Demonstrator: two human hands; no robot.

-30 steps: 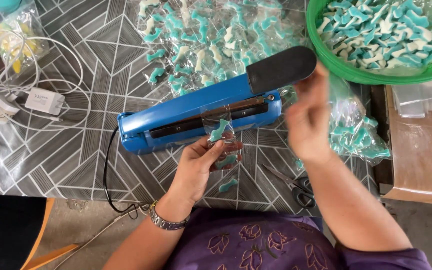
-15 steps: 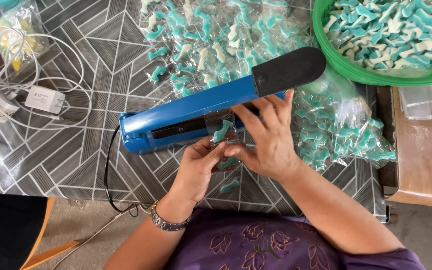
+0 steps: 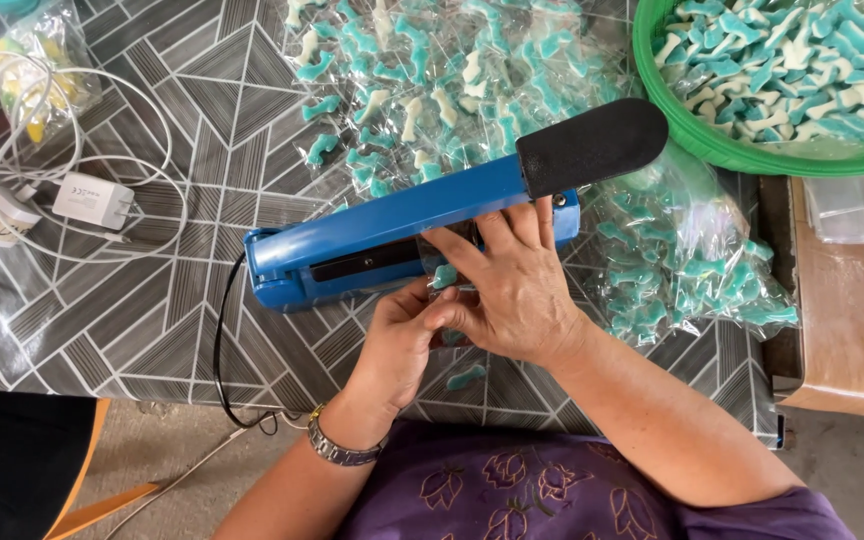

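**Candy bag held at the blue sealer**

Bag point(image 3: 444, 278), small and clear with a teal and white candy inside, lies at the front edge of the sealer point(image 3: 392, 235), about in the middle of its length. Its top goes into the slot under the raised arm of the sealer, and most of the bag is hidden by the fingers.

Left hand point(image 3: 402, 335) is in front of the sealer, fingers closed around the lower part of the bag, thumb and fingertips pinching it. Right hand point(image 3: 517, 290) lies flat over the bag, fingers spread and pointing to the sealer, fingertips touching the front edge of the sealer; it presses the bag down more than it grips it. The two hands touch each other.

The black handle point(image 3: 592, 145) of the sealer stands up at the right end of the sealer. One loose candy point(image 3: 466, 377) lies on the table point(image 3: 132, 330) in front of the sealer, near the left wrist. Behind the sealer is a pile of filled bags point(image 3: 432, 80), and to the right of the sealer one more heap point(image 3: 687, 265). A green basket point(image 3: 697, 145) with candies is behind the right end of the sealer. A white charger point(image 3: 92, 200) with its cable lies well to the left of the sealer.
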